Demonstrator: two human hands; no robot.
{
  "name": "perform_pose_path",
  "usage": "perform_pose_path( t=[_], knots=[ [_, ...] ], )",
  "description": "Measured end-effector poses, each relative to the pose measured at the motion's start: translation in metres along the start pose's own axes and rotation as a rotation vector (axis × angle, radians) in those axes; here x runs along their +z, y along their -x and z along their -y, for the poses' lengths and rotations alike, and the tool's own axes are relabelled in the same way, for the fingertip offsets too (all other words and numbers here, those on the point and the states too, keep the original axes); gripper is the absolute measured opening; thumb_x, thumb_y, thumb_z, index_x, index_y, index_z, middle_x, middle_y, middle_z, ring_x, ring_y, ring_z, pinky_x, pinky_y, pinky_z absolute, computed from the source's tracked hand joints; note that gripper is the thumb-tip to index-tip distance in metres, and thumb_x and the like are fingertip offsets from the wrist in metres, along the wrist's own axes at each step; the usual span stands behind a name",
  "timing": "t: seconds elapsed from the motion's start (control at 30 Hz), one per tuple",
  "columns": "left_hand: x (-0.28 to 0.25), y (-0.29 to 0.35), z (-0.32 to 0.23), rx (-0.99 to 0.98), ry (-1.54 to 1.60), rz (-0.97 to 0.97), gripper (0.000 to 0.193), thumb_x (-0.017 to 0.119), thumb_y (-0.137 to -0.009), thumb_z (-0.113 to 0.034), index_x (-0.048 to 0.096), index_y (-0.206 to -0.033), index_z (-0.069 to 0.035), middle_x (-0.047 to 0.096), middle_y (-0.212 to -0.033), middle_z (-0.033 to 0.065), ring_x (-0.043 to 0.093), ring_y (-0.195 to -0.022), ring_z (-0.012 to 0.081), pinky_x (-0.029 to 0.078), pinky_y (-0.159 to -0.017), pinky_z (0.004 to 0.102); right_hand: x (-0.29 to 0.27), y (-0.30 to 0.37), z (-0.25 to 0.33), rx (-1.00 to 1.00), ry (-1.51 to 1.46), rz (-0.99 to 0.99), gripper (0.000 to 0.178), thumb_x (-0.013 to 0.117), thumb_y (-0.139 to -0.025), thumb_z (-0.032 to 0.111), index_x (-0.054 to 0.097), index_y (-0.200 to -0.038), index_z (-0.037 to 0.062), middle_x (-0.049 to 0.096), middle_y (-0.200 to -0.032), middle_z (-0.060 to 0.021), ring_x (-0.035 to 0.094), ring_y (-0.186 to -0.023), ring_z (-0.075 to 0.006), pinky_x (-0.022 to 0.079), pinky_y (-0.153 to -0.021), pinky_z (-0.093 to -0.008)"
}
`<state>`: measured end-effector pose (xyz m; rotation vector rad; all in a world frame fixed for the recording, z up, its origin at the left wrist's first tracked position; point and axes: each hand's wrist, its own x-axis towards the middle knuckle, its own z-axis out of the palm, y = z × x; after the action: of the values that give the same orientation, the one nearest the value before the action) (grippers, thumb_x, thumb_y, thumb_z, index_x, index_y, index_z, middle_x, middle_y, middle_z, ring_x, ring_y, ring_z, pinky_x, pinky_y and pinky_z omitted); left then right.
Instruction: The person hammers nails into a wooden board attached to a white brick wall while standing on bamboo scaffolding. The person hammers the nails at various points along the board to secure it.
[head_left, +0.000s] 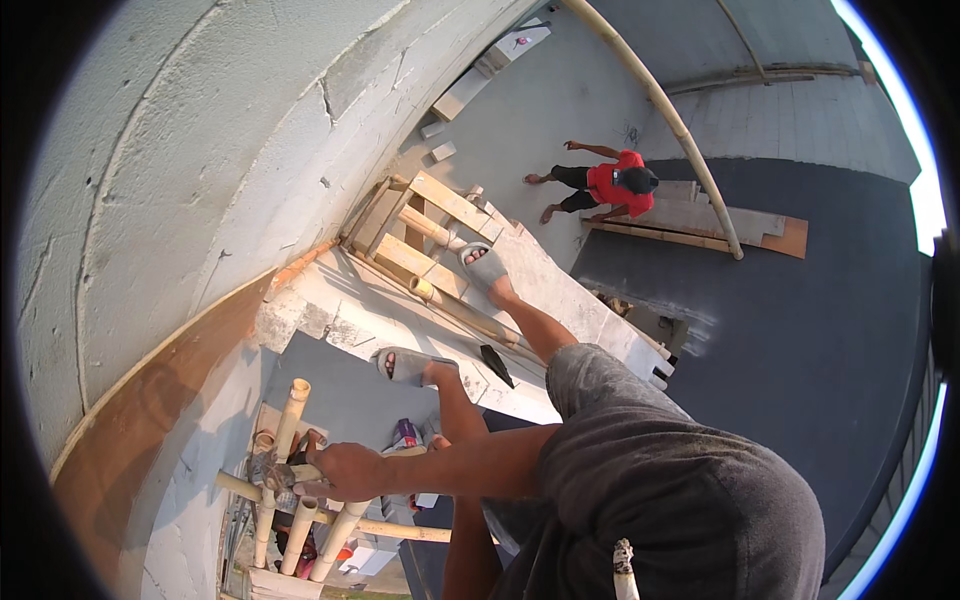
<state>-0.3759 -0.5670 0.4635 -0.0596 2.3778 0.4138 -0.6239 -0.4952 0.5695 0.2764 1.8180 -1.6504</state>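
Note:
My right hand reaches across to a joint of bamboo poles at the lower left. Its fingers are closed around the joint, beside an upright bamboo pole and a greyish lashing. What exactly lies inside the grip is partly hidden. My left forearm rises from the lower edge and passes under my right forearm. The left hand is mostly covered there, so its fingers cannot be made out. Grey slippers are on my feet, one on a pale ledge and one at a wooden frame.
A high block wall curves along the left. Bamboo and timber framing lies near my farther foot, with a dark slipper-shaped object on the ledge. Far below, a person in a red shirt bends beside a long board. A long bamboo pole slants overhead.

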Motion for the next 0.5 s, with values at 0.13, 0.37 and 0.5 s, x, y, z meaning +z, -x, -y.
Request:
perform_pose_path(
  t=[0.13, 0.37, 0.5],
  knots=[
    [-0.004, -0.001, 0.001, 0.019, -0.022, 0.010, 0.040, 0.078, -0.085, -0.039, 0.071, -0.109, -0.007, 0.074, -0.098, 0.0153, 0.071, -0.091, 0.0392, 0.056, -0.083, 0.0509, -0.008, -0.010, -0.016, -0.096, 0.000, -0.096, 0.067, 0.058, -0.102, 0.057, 0.061, -0.122, -0.0066, 0.067, -0.079, -0.0254, 0.070, -0.083, -0.0442, 0.056, -0.079, -0.0515],
    [-0.004, -0.003, 0.011, 0.019, -0.033, -0.015, 0.042, 0.079, -0.085, -0.038, 0.071, -0.110, -0.006, 0.074, -0.099, 0.0155, 0.071, -0.093, 0.0395, 0.056, -0.083, 0.0511, -0.036, -0.014, -0.011, -0.079, -0.154, -0.069, 0.067, 0.058, -0.100, 0.062, 0.064, -0.110, -0.0045, 0.069, -0.088, -0.0269, 0.071, -0.093, -0.0436, 0.056, -0.085, -0.0522],
    [-0.004, -0.006, 0.014, 0.032, -0.037, -0.029, 0.042, 0.080, -0.084, -0.038, 0.070, -0.110, -0.006, 0.074, -0.100, 0.0156, 0.071, -0.093, 0.0396, 0.056, -0.084, 0.0512, -0.041, -0.011, -0.013, -0.043, -0.148, -0.052, 0.067, 0.058, -0.101, 0.061, 0.064, -0.114, -0.0044, 0.070, -0.090, -0.0269, 0.071, -0.093, -0.0432, 0.055, -0.086, -0.0527]
  ],
)
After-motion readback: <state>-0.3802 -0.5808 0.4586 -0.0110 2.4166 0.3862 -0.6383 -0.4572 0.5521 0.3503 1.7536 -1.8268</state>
